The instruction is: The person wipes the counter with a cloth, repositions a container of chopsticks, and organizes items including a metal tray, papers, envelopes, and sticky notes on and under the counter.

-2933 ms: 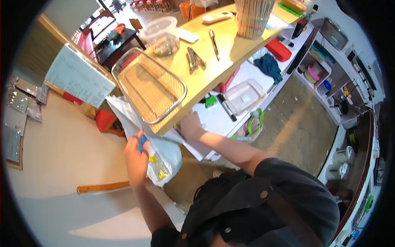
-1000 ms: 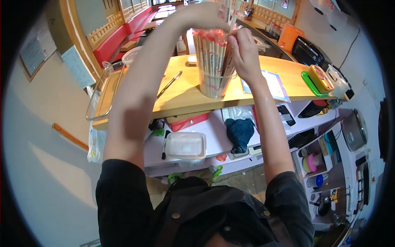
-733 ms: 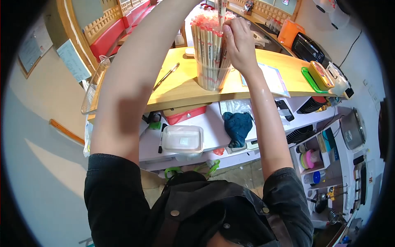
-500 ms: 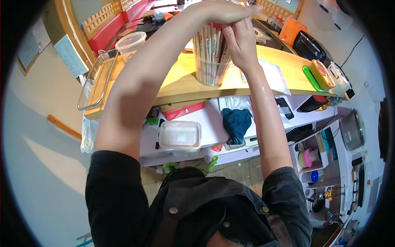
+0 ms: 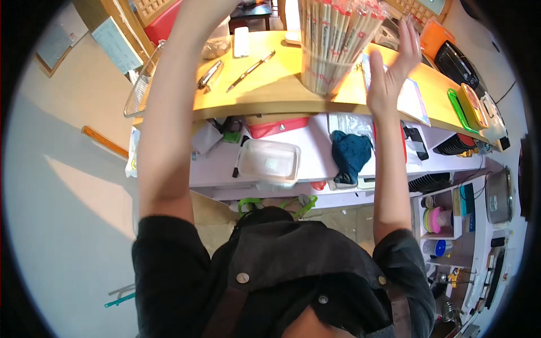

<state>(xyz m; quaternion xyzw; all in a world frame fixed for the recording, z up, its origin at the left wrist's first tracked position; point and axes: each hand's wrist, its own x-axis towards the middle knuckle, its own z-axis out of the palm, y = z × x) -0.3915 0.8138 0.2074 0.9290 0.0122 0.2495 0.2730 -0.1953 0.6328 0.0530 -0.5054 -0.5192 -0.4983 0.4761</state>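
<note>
A clear plastic cup with red print [image 5: 322, 79] stands upright on the wooden counter, packed with paper-wrapped chopsticks [image 5: 338, 28] whose tops run past the upper edge of view. To the right of the cup is my right hand [image 5: 394, 70], its fingers stretched upward and the thumb apart, holding nothing. My left forearm [image 5: 172, 101] reaches up on the left, and the hand itself lies beyond the top edge. Between that forearm and the cup, a pen [image 5: 251, 71] and a dark metallic object [image 5: 210, 75] lie on the counter.
The wooden counter [image 5: 270, 98] crosses the view. A wire basket [image 5: 141, 90] sits at its left end, with a plastic tub [image 5: 217, 42] beside it. On the shelf below are a white container [image 5: 269, 160] and a dark blue cloth [image 5: 350, 152]. Green and yellow boxes [image 5: 470, 107] stand right.
My hands have parted from above the chopsticks. The left has gone up and left out of view; the right has opened beside the cup. The whole view has shifted.
</note>
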